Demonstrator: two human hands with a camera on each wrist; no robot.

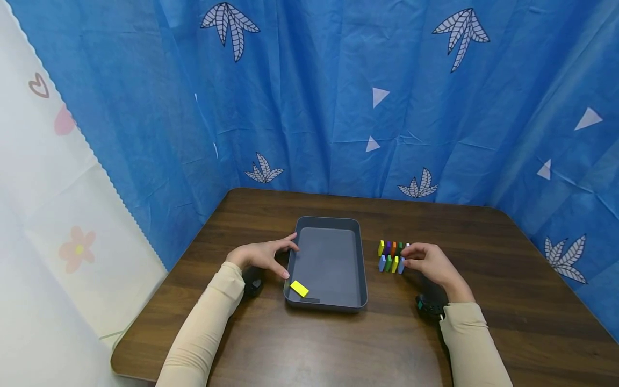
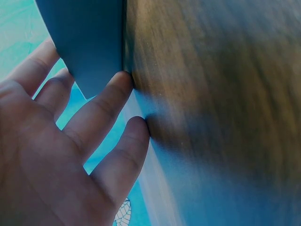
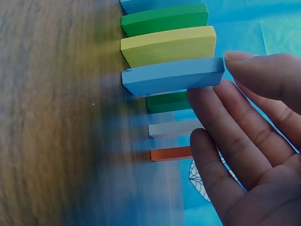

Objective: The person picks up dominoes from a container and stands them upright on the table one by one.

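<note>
My left hand (image 1: 263, 255) is at the left side of a dark grey tray (image 1: 362, 269), fingers spread and fairly straight, fingertips at the rim. Flat in the tray's near left corner lies a yellow block (image 1: 299, 288). To the tray's right, my right hand (image 1: 430, 264) is at a light blue block (image 3: 171, 77) at the right end of the front row. Thumb and fingers pinch its upper end; it stands on edge. Beside it stand a yellow block (image 3: 169, 46), a green block (image 3: 164, 20) and another light blue block (image 1: 382, 263).
A back row holds yellow (image 1: 381, 248), purple (image 1: 387, 248), orange (image 1: 394, 248) and green (image 1: 399, 248) blocks, plus a white block (image 3: 171, 128) and another orange block (image 3: 170, 153) partly behind my fingers. A blue curtain (image 1: 309, 107) hangs behind the wooden table (image 1: 338, 349).
</note>
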